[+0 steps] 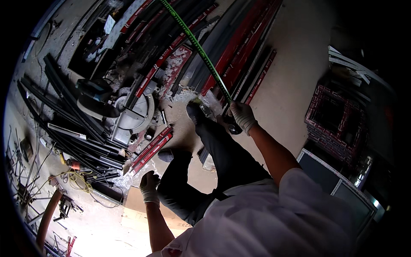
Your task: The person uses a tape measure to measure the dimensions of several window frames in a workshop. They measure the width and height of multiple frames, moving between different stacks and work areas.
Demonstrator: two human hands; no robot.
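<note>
My right hand (243, 116), in a pale work glove, is closed around the near end of a tape measure. Its green blade (198, 46) with dark markings stretches away toward the upper left, over long profiles on the floor. A dark object (234, 128) just below this hand is too dim to make out. My left hand (150, 186), also gloved, hangs beside my left knee. Its fingers are loosely curled, with thumb and fingertips a little apart, and nothing shows in them. Short red-wrapped profiles (150, 150) lie on the floor beyond it.
A miter saw (130, 112) stands left of centre among offcuts. Curved bundles of dark profiles (70, 103) and a yellow cord (79, 182) lie at the left. Cardboard (130, 210) is under my left arm. At the right are stacked patterned frames (336, 115) and a panelled frame (329, 177).
</note>
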